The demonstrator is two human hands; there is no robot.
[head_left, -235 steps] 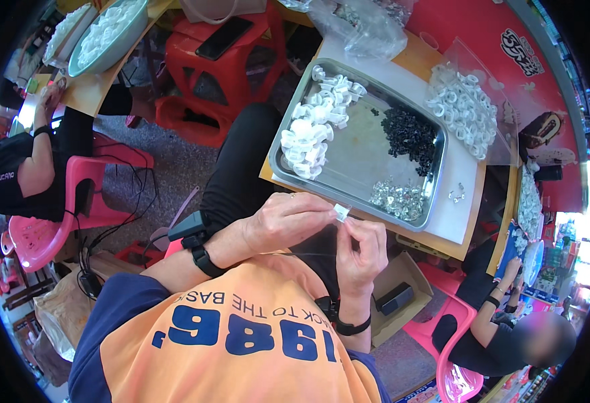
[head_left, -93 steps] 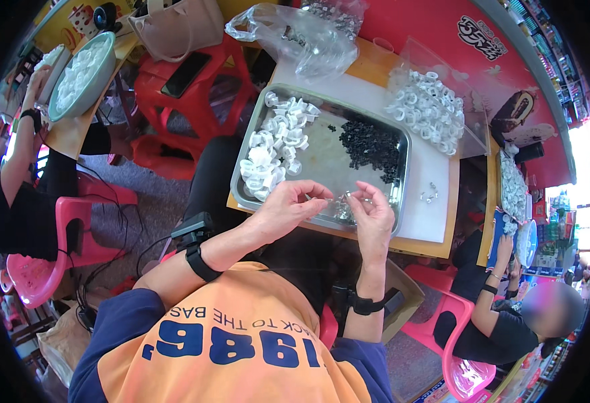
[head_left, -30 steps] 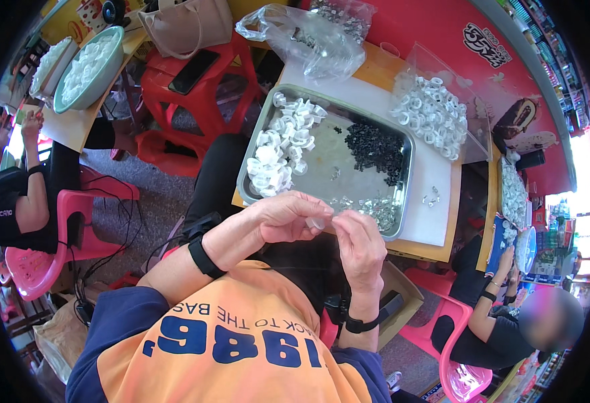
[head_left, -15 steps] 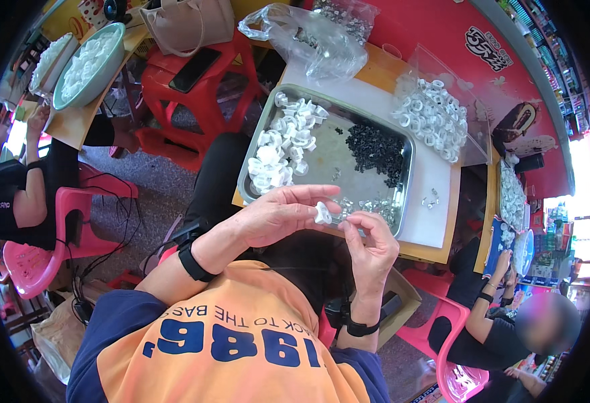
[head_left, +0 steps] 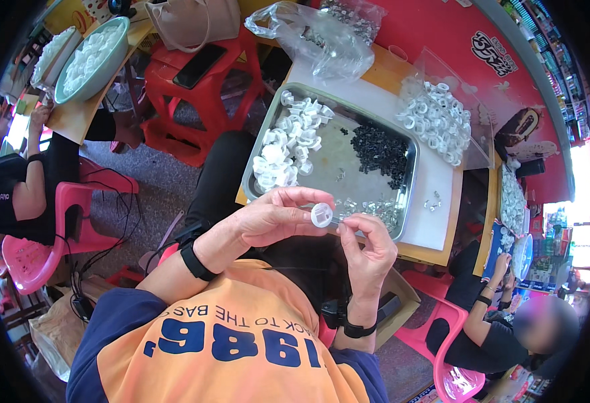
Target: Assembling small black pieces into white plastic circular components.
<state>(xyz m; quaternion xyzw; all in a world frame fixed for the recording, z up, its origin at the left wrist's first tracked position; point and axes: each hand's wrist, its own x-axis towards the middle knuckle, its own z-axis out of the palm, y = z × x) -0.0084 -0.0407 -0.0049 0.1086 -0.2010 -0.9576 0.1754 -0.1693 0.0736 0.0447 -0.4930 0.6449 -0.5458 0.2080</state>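
Metal tray [head_left: 412,176] beyond; left hand [head_left: 271,220] pinching white ring [head_left: 321,215], right hand [head_left: 369,252] fingertips pinched beside it.

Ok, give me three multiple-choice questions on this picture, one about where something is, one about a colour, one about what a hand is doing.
1. Where in the metal tray does the heap of black parts lie?
A. at the right side
B. at the left end
C. outside it

2. What colour is the stool with the phone on it?
A. blue
B. red
C. green

3. What does the left hand hold?
A. nothing
B. a black part
C. a small white round cap

Answers: 1 A, the white caps fill the left end instead. 2 B, its seat and legs are red. 3 C, the cap sits pinched at the fingertips, with the right hand close beside it.
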